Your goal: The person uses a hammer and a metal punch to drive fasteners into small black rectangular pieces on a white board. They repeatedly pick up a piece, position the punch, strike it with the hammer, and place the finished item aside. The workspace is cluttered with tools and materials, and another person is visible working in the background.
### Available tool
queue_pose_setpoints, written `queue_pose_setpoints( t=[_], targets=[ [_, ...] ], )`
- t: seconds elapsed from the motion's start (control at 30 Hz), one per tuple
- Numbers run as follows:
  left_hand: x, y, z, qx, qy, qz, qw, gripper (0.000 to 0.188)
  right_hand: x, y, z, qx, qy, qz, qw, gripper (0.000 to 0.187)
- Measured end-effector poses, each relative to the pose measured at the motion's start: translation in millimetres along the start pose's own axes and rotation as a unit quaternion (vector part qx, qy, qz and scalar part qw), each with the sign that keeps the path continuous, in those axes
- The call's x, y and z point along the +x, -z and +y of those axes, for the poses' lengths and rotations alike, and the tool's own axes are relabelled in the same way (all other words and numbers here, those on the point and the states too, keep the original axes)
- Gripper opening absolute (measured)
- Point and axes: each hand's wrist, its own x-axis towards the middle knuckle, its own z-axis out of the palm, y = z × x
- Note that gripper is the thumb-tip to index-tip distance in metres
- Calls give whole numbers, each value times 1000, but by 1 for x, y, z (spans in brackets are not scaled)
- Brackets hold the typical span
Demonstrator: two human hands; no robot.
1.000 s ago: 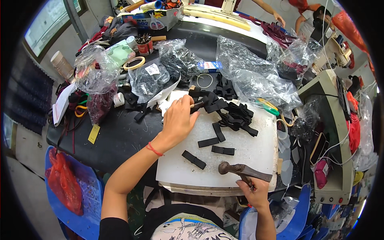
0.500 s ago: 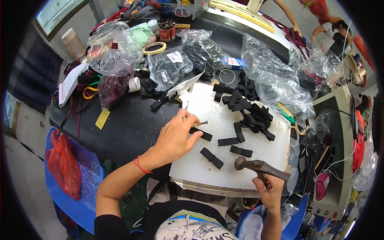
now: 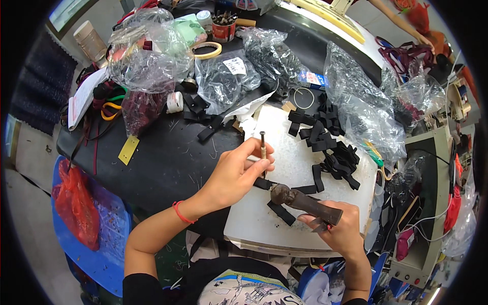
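My left hand [image 3: 227,175] is closed round a slim metal punch [image 3: 263,142], which stands upright with its flat end up. Below the fingers lies a short black elastic strip [image 3: 262,183]; where the punch's tip rests is hidden. In my right hand [image 3: 344,229] is a hammer [image 3: 311,204] with a worn, rusty head, raised over the white board [image 3: 249,223] just right of the punch. Part of another black strip [image 3: 281,212] shows under the hammer. A pile of black strips [image 3: 339,165] lies farther right on the board.
Clear plastic bags [image 3: 356,101] crowd the board's far right, with green-handled scissors [image 3: 373,152] at its edge. Behind are a tape roll [image 3: 207,50] and a red tin of tools [image 3: 223,28]. A blue chair [image 3: 109,218] holds a red bag [image 3: 76,208] at left.
My left hand has turned the punch from lying to upright. My right hand has brought the hammer up and to the left, nearer the punch. The view has shifted slightly.
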Motion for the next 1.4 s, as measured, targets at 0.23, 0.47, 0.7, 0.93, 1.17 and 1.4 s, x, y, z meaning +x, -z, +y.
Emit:
queue_pose_setpoints(
  t=[0.23,0.47,0.7,0.93,1.17,1.4],
  targets=[
    [-28,-9,-3,-35,-96,70,992,21,3,-2,5,-19,-5,-28,999,27],
    [-27,-22,-35,-53,-66,110,990,19,-1,-8,4,-8,-24,-37,999,20],
    [-27,-24,-30,3,-86,105,991,14,-1,-11,7,19,-25,-25,999,17],
    [-28,-29,-28,309,-254,103,911,18,-2,21,10,85,-18,225,970,20],
    [-26,-28,-28,366,-251,100,890,21,47,50,-26,-66,65,59,994,21],
    [-23,-25,-32,-3,-92,133,987,17,19,15,-3,-92,4,-84,992,29]
  ],
)
